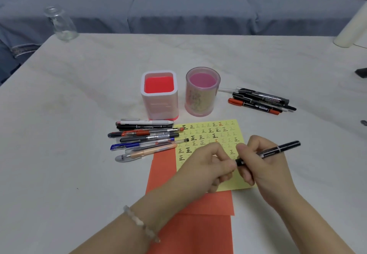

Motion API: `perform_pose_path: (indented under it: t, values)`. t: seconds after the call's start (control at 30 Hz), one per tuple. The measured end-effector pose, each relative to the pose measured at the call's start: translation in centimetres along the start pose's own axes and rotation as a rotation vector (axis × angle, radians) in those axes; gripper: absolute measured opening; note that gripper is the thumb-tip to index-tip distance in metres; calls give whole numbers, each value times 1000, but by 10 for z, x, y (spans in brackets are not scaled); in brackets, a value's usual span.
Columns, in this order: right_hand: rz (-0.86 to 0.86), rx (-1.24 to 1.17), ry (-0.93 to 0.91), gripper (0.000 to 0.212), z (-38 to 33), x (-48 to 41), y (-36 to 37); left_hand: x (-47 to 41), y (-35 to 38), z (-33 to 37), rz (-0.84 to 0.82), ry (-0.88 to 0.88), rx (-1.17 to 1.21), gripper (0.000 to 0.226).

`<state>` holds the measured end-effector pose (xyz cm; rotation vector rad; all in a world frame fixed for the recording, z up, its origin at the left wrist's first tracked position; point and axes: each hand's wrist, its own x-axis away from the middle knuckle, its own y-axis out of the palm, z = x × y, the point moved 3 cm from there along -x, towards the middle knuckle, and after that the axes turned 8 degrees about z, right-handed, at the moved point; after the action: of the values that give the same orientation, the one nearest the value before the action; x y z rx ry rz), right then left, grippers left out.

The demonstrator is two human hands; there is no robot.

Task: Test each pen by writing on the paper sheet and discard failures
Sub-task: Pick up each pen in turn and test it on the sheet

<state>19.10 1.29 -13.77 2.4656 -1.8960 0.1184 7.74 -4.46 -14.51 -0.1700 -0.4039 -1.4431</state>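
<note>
Black pen (278, 149) held over the yellow paper sheet (206, 132), at 5 o'clock from the round pink holder (202, 95): the right hand (266, 171) grips its barrel, the left hand (206, 166) pinches its near end, likely the cap. A sharp tug could jerk the tip across the sheet. Its long axis runs 8 to 2 o'clock, pinched end at 8. A pen pile (147, 140) lies at the sheet's 9 o'clock, markers (260, 101) at 2, on the bench (79, 95).

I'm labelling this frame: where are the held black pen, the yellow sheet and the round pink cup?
black pen (278, 150), head view, middle of its barrel
yellow sheet (228, 134), head view, written upper part
round pink cup (202, 99), head view, its front wall
</note>
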Motion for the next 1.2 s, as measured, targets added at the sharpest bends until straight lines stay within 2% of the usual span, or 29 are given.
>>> perform_pose_path:
  t: [0.07,0.13,0.2,0.3,0.33,0.4,0.47,0.53,0.63,0.77,0.97,1.03,1.13,1.2]
  values:
    - [-58,-17,-9,34,-8,-7,-3,-6,6,5,-203,-217,203,27]
    - [-133,22,-15,38,-9,-17,-3,-16,4,7,-219,-257,223,25]
    - [-163,169,-6,38,1,-30,-4,-27,-3,6,-4,-121,-66,23]
    - [-226,373,41,9,17,-50,-3,-29,-18,10,299,188,-542,10]
    - [-226,473,9,11,22,-60,-6,-27,-24,10,365,250,-633,7]
    - [-125,814,-203,23,25,-87,-14,-20,-40,8,505,310,-708,6]
    - [37,1059,-409,24,21,-113,-22,-12,-57,2,596,327,-705,5]
    - [114,1225,-443,29,24,-137,-27,-5,-72,-5,643,327,-697,6]
    - [76,1465,-390,28,38,-158,-28,5,-90,-17,688,296,-676,12]
    - [86,1535,-311,25,40,-170,-35,8,-107,-20,739,313,-778,9]
    - [-17,1503,-195,31,37,-167,-41,-5,-141,-4,925,507,-1148,3]
    - [-31,1553,-249,27,38,-160,-41,-12,-152,-5,932,492,-1231,5]
    - [-10,1661,-470,11,36,-144,-37,-19,-157,-12,902,454,-1295,9]
    - [-15,1659,-543,15,40,-138,-35,-18,-154,-13,914,454,-1283,13]
